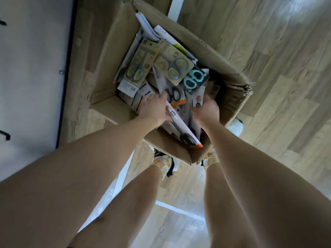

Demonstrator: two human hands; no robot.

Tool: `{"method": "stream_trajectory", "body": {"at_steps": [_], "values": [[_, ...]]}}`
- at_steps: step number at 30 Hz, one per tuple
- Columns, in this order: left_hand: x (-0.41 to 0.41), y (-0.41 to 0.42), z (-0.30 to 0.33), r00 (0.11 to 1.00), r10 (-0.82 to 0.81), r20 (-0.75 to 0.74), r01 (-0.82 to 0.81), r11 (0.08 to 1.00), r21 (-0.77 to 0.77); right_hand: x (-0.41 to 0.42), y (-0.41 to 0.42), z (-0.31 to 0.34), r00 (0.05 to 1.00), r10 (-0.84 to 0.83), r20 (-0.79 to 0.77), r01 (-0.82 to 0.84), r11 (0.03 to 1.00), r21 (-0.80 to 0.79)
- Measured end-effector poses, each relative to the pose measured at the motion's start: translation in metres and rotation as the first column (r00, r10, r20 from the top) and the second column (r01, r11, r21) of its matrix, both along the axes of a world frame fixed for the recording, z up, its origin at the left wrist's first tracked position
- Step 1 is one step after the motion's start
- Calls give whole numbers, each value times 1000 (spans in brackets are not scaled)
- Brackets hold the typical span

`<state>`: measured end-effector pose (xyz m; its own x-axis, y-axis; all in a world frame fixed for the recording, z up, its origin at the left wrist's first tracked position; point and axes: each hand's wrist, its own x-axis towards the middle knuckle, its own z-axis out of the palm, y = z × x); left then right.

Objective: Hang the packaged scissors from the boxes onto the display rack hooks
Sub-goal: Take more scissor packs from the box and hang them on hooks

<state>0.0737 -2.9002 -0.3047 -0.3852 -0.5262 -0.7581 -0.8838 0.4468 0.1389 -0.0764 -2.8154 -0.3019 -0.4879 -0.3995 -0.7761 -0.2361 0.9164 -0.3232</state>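
Observation:
An open cardboard box (107, 56) stands on the floor, filled with several packaged scissors. Two tan cards with teal-handled scissors (141, 61) lie on top at the far side, and a dark card with mint handles (194, 78) lies beside them. My left hand (154, 108) reaches into the near part of the box and grips a long white scissors package with an orange tip (186, 133). My right hand (207, 109) is just to its right. Its fingers curl down around the edge of a package in the pile (198, 99), and the fingertips are hidden.
A white display panel (32, 77) with black hooks (6, 136) stands on the left, edged by a dark frame. The floor is wood-look planks (277, 68). My legs and feet in patterned socks (163, 163) are right at the box's near corner.

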Motion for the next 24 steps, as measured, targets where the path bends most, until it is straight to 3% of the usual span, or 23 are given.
{"method": "stream_trajectory", "body": {"at_steps": [6,10,14,24], "values": [[11,13,56,999,-9,-50,5,996,-85,-16,5,52,994,-34,99,26,997,79],[10,15,91,998,-4,-58,2,1000,-21,-12,2,86,968,180,173,-191,980,51],[11,20,112,996,73,42,-77,993,87,-7,-10,118,855,481,195,-492,871,11],[12,65,214,893,448,41,-450,887,103,-13,-9,236,650,741,166,-746,664,-45]]}}
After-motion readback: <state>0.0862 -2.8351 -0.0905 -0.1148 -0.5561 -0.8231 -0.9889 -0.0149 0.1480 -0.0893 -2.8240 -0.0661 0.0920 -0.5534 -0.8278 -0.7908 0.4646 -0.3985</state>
